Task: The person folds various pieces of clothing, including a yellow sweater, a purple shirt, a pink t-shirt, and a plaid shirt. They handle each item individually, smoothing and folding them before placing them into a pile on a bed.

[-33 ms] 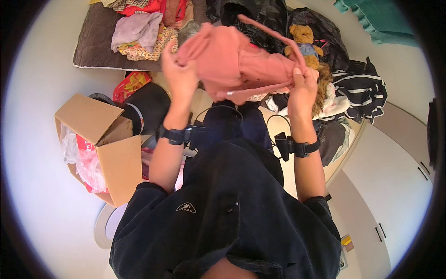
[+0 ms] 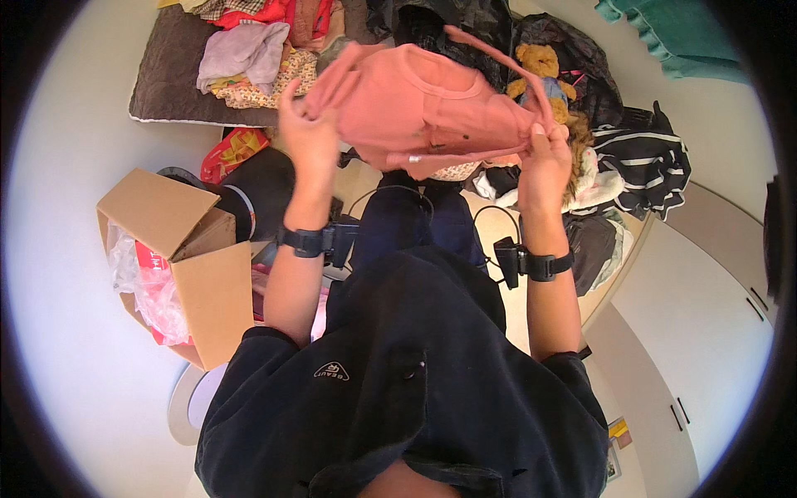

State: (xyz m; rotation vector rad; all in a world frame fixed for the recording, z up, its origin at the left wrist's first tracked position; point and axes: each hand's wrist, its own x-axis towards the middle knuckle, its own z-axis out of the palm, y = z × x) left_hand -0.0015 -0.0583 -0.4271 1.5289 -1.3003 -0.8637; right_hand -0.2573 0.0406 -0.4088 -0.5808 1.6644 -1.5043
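Observation:
A salmon-pink top [image 2: 407, 100] is stretched out in the air between my two hands. Its round neckline faces away from me, and small dark spots and a pale tag show near the lower edge. My left hand [image 2: 311, 141] grips the cloth at its left end, fingers partly raised and a little blurred. Pinched between the thumb and fingers of my right hand [image 2: 545, 162] is the right end, from which a narrow strip of cloth loops up and back. Just beyond that hand sits a brown teddy bear [image 2: 540, 62], partly covered by the top.
Folded clothes [image 2: 242, 54] lie on a dark grey cushion [image 2: 166, 83] at the far left. An open cardboard box [image 2: 217, 299] with plastic inside stands left. Black plastic bags [image 2: 598, 62] and a striped black garment [image 2: 643, 162] are at right, near white cabinets [image 2: 689, 315].
The top is spread wider, with its neckline now plainly showing. My left hand has shifted slightly left, and my right hand slightly right.

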